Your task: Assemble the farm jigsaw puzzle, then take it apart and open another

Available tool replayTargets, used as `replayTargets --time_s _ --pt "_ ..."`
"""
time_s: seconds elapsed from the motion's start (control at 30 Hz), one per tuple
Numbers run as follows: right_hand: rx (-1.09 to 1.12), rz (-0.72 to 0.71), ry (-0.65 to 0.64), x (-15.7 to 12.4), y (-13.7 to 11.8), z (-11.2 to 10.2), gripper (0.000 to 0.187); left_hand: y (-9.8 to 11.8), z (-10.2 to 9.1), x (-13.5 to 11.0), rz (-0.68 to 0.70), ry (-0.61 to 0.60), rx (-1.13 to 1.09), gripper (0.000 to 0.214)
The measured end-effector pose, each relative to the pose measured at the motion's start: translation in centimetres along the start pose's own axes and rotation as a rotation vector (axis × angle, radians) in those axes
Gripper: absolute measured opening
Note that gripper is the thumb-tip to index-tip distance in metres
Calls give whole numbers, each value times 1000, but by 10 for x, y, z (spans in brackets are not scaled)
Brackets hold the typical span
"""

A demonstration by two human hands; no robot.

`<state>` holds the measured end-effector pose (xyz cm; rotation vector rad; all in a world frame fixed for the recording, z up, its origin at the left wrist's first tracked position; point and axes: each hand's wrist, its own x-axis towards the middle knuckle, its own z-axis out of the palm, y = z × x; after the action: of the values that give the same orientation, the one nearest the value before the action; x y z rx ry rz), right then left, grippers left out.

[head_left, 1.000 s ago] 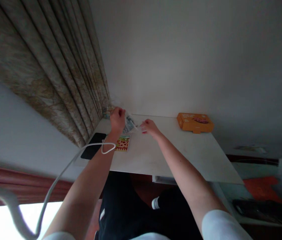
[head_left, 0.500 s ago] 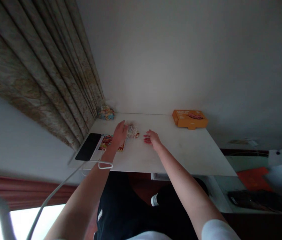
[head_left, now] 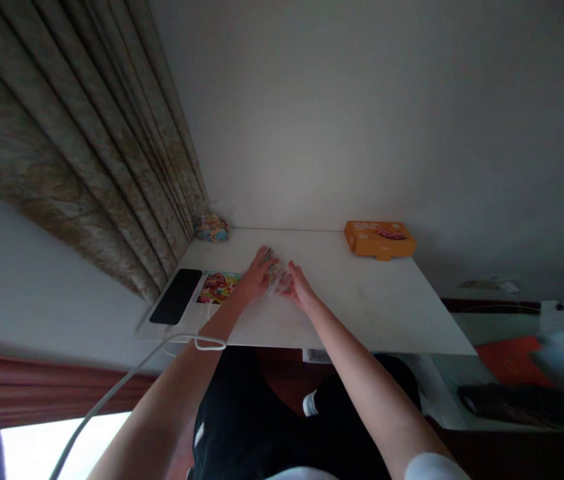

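My left hand [head_left: 258,273] and my right hand [head_left: 298,285] meet at the middle of the white table [head_left: 362,300]. Between them lies a small clear bag of colourful pieces [head_left: 277,275], blurred. My left hand's fingers stretch out flat against the bag's left side. My right hand touches its right side, and its fingers are smeared. A colourful picture card [head_left: 218,287] lies just left of my left hand.
A black phone [head_left: 176,305] lies at the table's left edge beside the card. An orange box [head_left: 379,239] sits at the far right against the wall. A small colourful heap [head_left: 211,228] rests by the curtain [head_left: 87,133]. A white cable [head_left: 127,380] crosses my left forearm.
The bag went from held up in both hands down onto the table. Both hands have now closed in on it from either side. The view has tilted slightly.
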<state>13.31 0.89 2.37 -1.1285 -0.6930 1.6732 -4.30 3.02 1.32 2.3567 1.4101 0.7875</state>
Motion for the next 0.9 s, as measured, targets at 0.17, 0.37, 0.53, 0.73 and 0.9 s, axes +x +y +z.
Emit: replayTargets --time_s 0.17,0.37,0.53,0.73,0.9 --pt "-82 -5 87 0 5 3 34 6 4 10 -184 -51 72 67" --pt "-107 -27 285 3 0 -5 13 20 -13 10 -281 -244 361 61" --pt "-90 -140 261 1 -9 -11 20 34 -19 6 -251 -243 351 61" --pt "-67 -125 -15 -11 -45 -22 25 55 -21 11 51 -149 221 85" --pt "-159 -215 -139 -28 -69 -30 36 81 -21 35 81 -120 241 79"
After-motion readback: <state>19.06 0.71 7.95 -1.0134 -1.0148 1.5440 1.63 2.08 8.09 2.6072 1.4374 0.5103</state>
